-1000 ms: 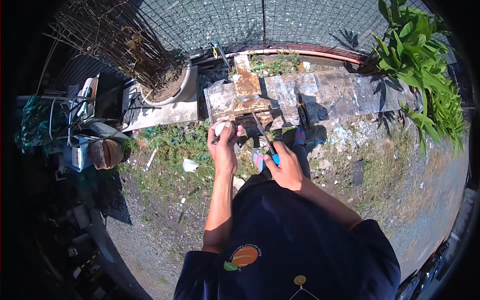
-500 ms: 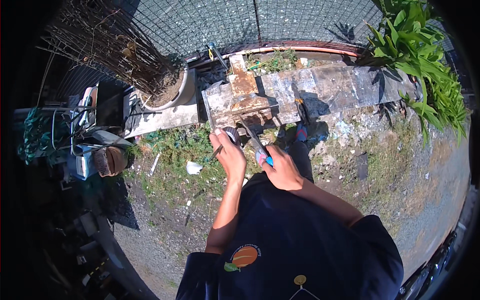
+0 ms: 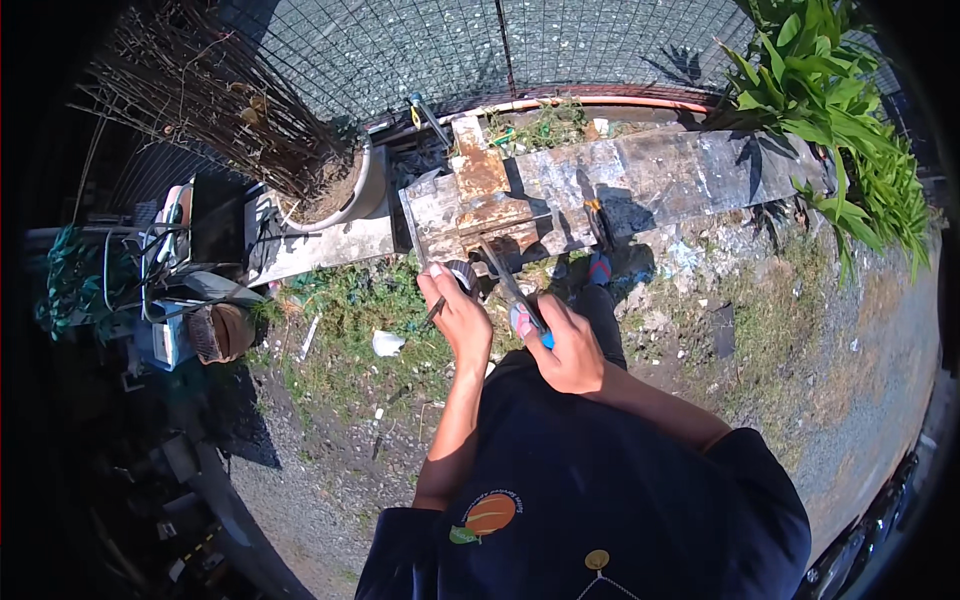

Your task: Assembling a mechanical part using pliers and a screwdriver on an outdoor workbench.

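My left hand is closed around a thin, dark metal bar. One end of the bar reaches up over the bench, while a short dark end pokes out beside the palm. My right hand grips the blue handle of a long, flat metal tool. Its far tip meets the front edge of a rusty metal block on the worn wooden bench; whether they touch I cannot tell. A pair of orange-handled pliers lies on the bench, right of the block.
A pot of dry stems stands left of the bench. Behind runs a wire mesh fence, with a hammer-like tool near it. Leafy plants grow at the right. My sandalled foot is by the bench.
My right hand has drawn the blue-handled tool slightly back toward my body. My left hand stays at nearly the same spot on the bar.
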The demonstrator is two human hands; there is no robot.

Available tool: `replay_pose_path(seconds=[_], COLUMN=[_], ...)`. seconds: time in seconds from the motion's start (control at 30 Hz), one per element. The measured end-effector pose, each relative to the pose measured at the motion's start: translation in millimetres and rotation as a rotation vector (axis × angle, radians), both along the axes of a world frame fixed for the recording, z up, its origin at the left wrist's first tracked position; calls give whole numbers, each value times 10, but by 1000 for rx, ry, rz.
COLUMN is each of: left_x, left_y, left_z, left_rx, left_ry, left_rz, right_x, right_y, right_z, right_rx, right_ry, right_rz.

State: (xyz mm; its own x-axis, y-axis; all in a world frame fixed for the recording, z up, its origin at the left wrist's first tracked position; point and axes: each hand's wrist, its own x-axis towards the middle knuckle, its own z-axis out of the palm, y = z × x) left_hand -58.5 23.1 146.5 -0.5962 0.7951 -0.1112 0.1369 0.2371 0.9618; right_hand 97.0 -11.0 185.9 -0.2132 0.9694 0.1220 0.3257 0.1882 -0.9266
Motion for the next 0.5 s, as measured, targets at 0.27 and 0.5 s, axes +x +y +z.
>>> replay_pose_path(seconds=[0.27,0.5], left_x=[25,-125], left_y=[25,22], left_z=[-24,-5], left_rx=[29,182], left_ry=[-135,-702], left_rz=[34,3], right_x=[175,200], right_y=[-19,24], right_z=[-597,-572], right_rx=[-240,-228], right_ry=[-288,-246], right_rz=[102,36])
